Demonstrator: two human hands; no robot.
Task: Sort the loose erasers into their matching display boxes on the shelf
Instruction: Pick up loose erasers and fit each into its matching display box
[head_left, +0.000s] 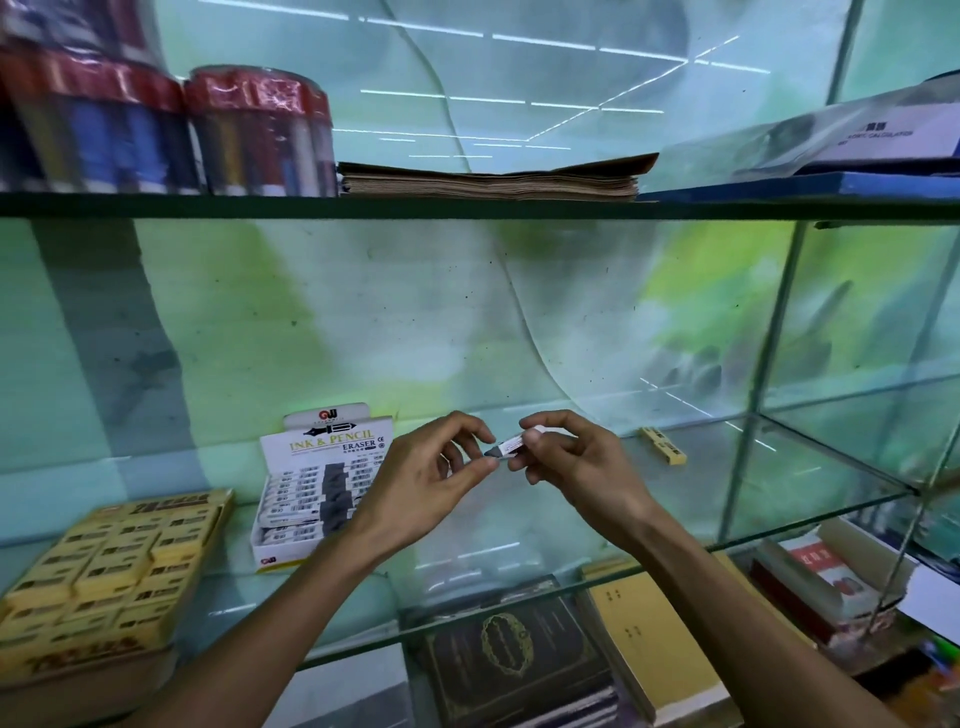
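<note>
Both hands up over glass shelf (675, 525). Left hand (431, 478) & right hand (576, 467) pinch one ink/pencil eraser (511, 446) btwn fingertips, long axis tilted, dark end twd left. Matching white box (311, 499) sits just left-below left hand, so left is nearer. Yellow box (104, 571) far left. Loose yellow eraser (663, 445) farther back right, nearer right hand.

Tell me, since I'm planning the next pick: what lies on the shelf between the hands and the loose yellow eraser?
Nothing: in the head view, bare glass shelf separates the right hand from the yellow eraser.
</note>
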